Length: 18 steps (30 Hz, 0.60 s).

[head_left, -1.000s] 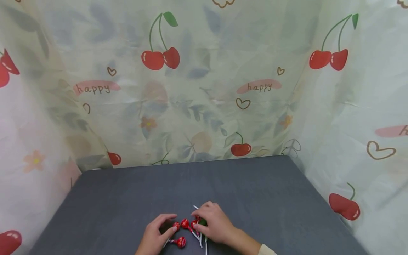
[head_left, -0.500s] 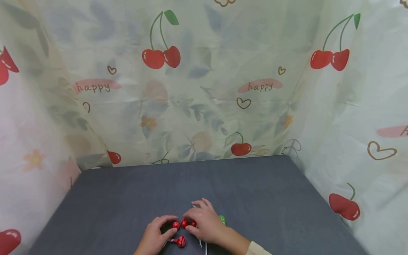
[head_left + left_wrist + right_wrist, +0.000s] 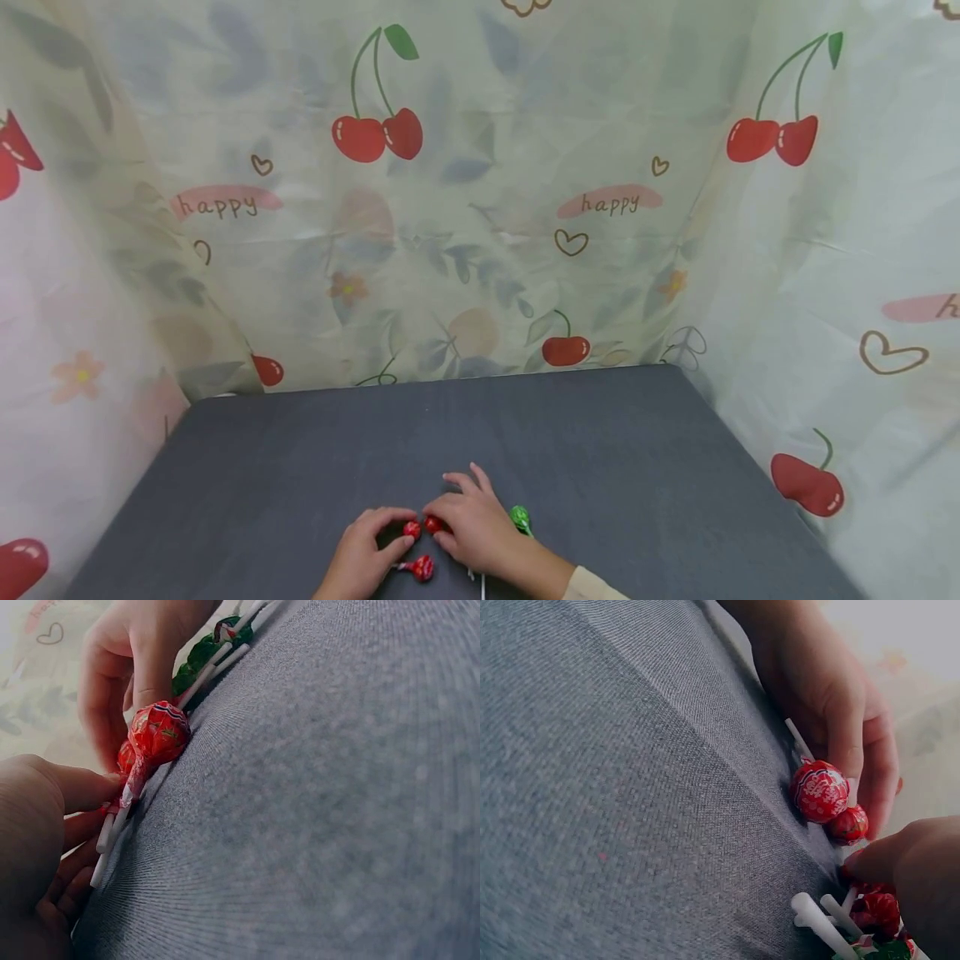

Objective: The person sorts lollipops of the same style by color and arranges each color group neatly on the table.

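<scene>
The right grip (image 3: 480,533) partly hides the red lollipop (image 3: 432,523) it pinches; the left grip (image 3: 360,552) pinches another lollipop (image 3: 412,530); grey desk (image 3: 600,450), cherry-print curtain (image 3: 480,108).

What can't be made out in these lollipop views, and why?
Head: how many lollipops are by the right hand; it covers some.
Head: the stick of the green lollipop; right forearm hides it.
Left wrist: all of the left hand; cut by left edge.
Right wrist: backdrop pattern; blurred.
</scene>
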{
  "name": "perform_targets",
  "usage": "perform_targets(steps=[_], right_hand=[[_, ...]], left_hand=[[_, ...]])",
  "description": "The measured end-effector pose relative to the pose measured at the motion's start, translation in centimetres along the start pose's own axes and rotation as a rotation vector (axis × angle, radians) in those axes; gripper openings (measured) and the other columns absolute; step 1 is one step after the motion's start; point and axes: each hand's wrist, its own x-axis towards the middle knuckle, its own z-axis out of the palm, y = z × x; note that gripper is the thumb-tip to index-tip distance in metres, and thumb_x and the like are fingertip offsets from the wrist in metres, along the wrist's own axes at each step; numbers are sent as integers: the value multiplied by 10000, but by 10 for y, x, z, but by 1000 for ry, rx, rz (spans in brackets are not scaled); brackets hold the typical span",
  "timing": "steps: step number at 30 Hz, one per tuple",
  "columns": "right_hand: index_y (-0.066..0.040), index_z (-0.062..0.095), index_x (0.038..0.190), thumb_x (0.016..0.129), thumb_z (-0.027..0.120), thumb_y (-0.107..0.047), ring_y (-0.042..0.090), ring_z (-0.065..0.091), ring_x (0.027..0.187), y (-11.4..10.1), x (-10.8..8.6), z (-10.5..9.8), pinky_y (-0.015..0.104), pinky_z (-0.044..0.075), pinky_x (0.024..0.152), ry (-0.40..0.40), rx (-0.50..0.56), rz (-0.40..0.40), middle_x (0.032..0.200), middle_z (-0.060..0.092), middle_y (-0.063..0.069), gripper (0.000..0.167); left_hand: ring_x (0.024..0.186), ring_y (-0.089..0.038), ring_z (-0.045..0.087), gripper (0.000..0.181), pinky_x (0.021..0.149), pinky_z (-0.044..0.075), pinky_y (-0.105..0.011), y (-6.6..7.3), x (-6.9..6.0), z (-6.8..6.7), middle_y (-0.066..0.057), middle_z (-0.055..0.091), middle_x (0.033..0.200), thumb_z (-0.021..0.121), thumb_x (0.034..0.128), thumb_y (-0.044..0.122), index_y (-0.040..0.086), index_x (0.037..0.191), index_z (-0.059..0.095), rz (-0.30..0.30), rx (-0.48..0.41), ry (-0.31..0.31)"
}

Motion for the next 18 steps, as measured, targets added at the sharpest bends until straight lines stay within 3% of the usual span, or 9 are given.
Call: perform_targets(steps=[9,18], right_hand=[[-252,706,1126,866,743,-267,219,460,1277,0,0,4,632,218,1075,19,-11,25,1059,678,-155,263],[-234,728,1067,850,754,-256,168,524,1165,-2,-3,4,624,251,1063,80,37,42,1001,670,-180,220]], left_hand=[[950,-175,577,268,831,481,-482,-1,1,1,98,659,1023,751,835,362,261,1079,704,-3,-3,2],[950,-182,578,282,826,485,-454,-2,-1,1,97,662,1026,745,841,366,242,1091,707,48,6,9]])
